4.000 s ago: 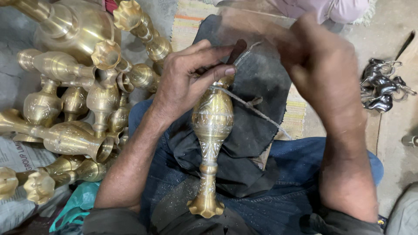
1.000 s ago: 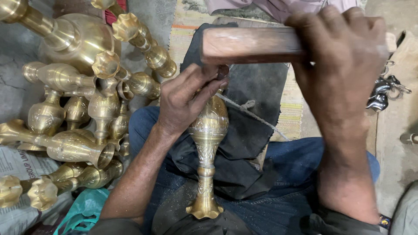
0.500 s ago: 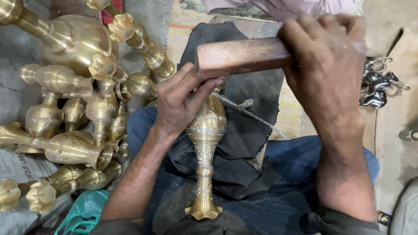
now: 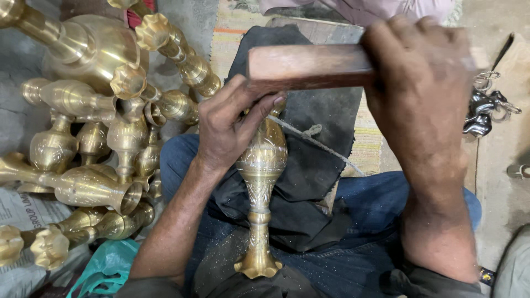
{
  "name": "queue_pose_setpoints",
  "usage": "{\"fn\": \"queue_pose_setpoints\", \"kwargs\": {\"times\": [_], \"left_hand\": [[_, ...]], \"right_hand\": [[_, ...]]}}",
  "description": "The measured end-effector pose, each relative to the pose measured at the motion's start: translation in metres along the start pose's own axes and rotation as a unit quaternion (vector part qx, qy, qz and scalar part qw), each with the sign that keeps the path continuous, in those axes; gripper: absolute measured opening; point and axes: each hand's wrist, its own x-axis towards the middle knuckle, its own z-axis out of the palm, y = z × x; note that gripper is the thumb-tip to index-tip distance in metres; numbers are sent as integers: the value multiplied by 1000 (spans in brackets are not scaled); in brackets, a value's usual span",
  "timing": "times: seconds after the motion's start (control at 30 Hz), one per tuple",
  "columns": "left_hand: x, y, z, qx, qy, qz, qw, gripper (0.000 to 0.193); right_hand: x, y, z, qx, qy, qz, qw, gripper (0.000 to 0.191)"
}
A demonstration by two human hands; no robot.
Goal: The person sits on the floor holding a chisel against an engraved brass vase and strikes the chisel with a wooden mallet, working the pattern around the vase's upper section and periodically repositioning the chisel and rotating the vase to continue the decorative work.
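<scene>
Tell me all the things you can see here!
Engraved brass vase: one, golden, lying on the dark cloth over the lap, flared foot nearest the camera.
Wooden mallet block: one, brown, above the vase's top.
Plain brass vases: a pile, too many to count surely, golden, on the left.
Black cloth: one, over the blue-jeaned lap.
Thin string: one, pale, across the cloth.
Dark metal pieces: small heap, right edge.
Teal plastic bag: one, bottom left.
Left hand: on the vase's upper part.
Right hand: gripping the wooden block.

Bare forearms, no sleeves; blue jeans (image 4: 381,215) (dusty at lap).
</scene>
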Motion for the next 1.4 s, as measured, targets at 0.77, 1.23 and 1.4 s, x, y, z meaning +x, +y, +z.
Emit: {"fn": "queue_pose_setpoints", "kwargs": {"times": [0.77,1.23,1.4], "left_hand": [[1,4,1,-15,4,-44,999,34],[6,8,-1,-6,1,-58,998,30],[6,8,-1,-24,3,-52,998,21]], "right_hand": [[-3,1,-1,108,7,36,993,26],[1,-1,0,205,-3,68,976,30],[-5,4,3,30,-11,20,999,28]]}}
